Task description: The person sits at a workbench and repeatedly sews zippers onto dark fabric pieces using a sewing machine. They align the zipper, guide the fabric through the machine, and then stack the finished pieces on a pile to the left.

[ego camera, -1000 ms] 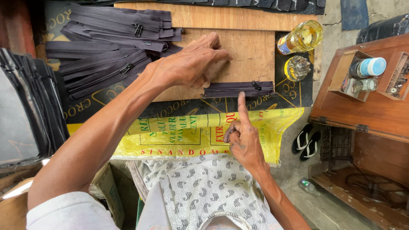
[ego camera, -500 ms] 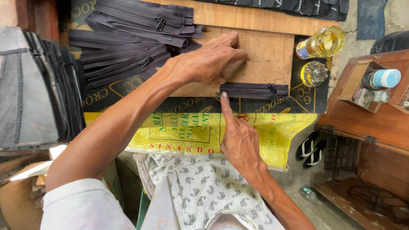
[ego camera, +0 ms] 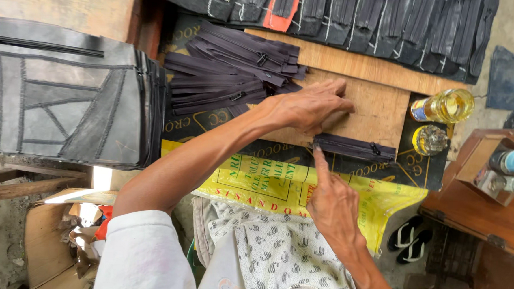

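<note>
From the head view, the left hand (ego camera: 310, 106) reaches across a wooden board (ego camera: 380, 103) that lies on the tabletop, palm down, its fingers loosely spread and flat rather than closed on anything; the fingertips rest on the wood just above a short dark zipper (ego camera: 355, 147). That zipper lies flat along the board's near edge, its small metal pull towards the right end. The right hand (ego camera: 332, 205) comes up from below with the index finger stretched out, its tip touching the zipper's left end, while the other fingers are curled in (they hold nothing that can be seen).

To the left of the left hand a loose pile of dark zippers (ego camera: 231, 77) spreads over the board's corner. Further left stands a stack of grey stitched panels (ego camera: 68, 90). A yellow printed sack (ego camera: 267, 185) hangs over the tabletop's near edge, beneath the right hand. Right of the board are a bottle of yellow oil (ego camera: 443, 105) lying on its side and a small glass jar (ego camera: 430, 139) just below it. A pair of sandals (ego camera: 410, 241) lies on the floor.
</note>
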